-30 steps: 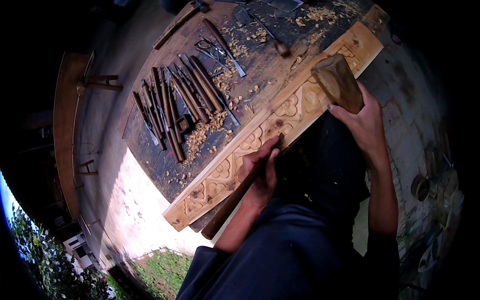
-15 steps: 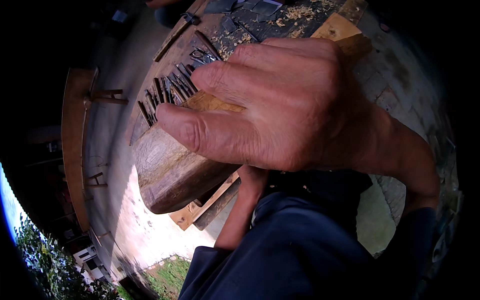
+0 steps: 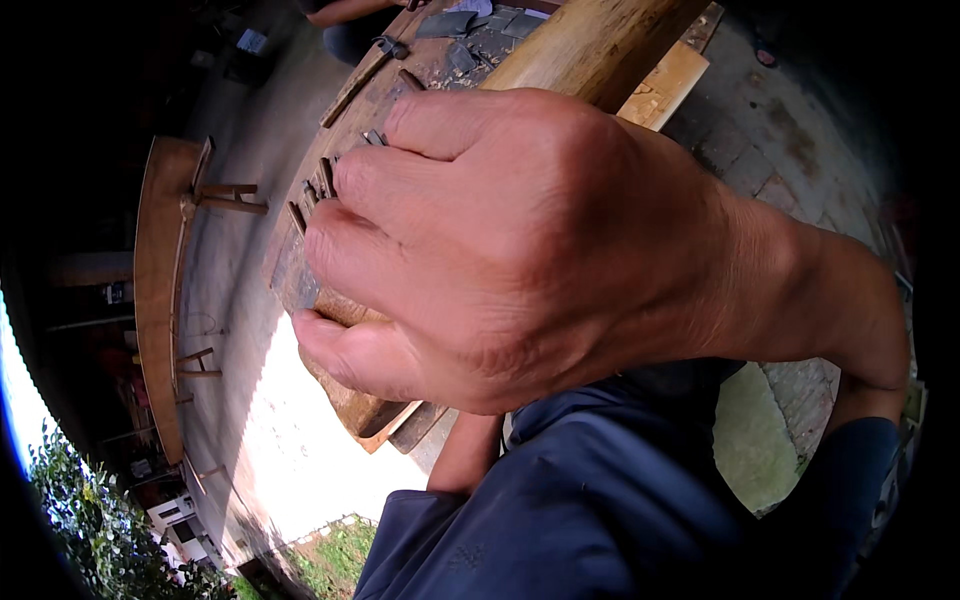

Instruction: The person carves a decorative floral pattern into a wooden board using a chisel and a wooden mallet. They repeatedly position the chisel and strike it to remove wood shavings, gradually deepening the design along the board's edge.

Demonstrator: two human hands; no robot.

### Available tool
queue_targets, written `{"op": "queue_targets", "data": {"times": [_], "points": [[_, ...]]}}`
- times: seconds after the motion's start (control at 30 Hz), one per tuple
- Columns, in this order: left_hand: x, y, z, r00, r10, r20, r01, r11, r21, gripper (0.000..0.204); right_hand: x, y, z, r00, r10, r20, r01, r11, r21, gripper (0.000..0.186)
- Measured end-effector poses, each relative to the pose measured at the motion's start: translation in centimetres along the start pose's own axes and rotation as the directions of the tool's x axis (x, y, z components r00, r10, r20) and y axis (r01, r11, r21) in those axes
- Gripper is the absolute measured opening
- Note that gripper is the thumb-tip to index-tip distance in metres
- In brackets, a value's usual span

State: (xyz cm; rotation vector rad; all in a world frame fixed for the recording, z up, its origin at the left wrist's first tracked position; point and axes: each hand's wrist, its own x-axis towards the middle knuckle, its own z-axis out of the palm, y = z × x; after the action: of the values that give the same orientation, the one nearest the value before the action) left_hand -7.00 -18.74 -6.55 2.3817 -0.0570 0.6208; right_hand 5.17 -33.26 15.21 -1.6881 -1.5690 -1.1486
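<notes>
My right hand (image 3: 500, 230) fills the middle of the view, palm down, its fingers curled around a thick, rounded piece of wood. Pale yellowish wood (image 3: 600, 50) sticks out beyond the knuckles at the upper right. Brown wood (image 3: 345, 400) shows below the thumb; the hand hides whether both are one piece. My left forearm (image 3: 465, 455) passes behind the right hand, which hides the left hand and its fingers. Several slim hand tools (image 3: 310, 195) lie on the workbench (image 3: 290, 260) just past my right fingertips, partly covered.
A hammer (image 3: 365, 80) lies at the bench's far left edge, near dark flat pieces (image 3: 445, 25). A flat pale board (image 3: 665, 85) is at the right. Another person's arm (image 3: 345, 10) appears at the top. Leftward stands a long wooden bench (image 3: 160, 300) with splayed legs.
My right hand has shifted left and slightly down, its fingers now curled tighter. Pale wood has appeared beyond it at the upper right. The thick wood end is more covered, and my left hand has become hidden.
</notes>
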Motion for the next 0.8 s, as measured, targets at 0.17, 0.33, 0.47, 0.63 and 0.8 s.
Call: {"op": "queue_targets", "data": {"times": [0.17, 0.33, 0.47, 0.63, 0.8], "points": [[-0.2, -0.2, 0.1, 1.000, 0.008, 0.004, -0.008, 1.000, 0.002, 0.024, 0.0, -0.1, -0.3, 1.000, -0.007, -0.026, 0.007, 1.000, -0.003, 0.032], [0.0, -0.2, 0.3, 1.000, 0.012, 0.013, -0.012, 1.000, -0.005, 0.024, 0.1, 0.1, 0.4, 0.999, -0.007, -0.054, 0.006, 1.000, -0.011, 0.031], [0.4, 0.1, 0.5, 1.000, 0.022, 0.021, -0.022, 1.000, -0.010, 0.025, -0.4, 0.0, 1.5, 0.997, -0.001, -0.081, -0.005, 0.997, -0.073, 0.031], [0.3, -0.1, 0.0, 1.000, 0.000, 0.017, 0.000, 1.000, 0.004, 0.026, -0.7, -0.2, 2.7, 0.995, 0.000, -0.098, -0.011, 0.994, -0.111, 0.030], [1.3, 0.3, 0.6, 0.999, 0.017, 0.033, -0.016, 1.000, -0.018, 0.026, -0.7, -0.6, 2.0, 0.994, 0.026, -0.105, -0.042, 0.989, -0.145, 0.028]]}}
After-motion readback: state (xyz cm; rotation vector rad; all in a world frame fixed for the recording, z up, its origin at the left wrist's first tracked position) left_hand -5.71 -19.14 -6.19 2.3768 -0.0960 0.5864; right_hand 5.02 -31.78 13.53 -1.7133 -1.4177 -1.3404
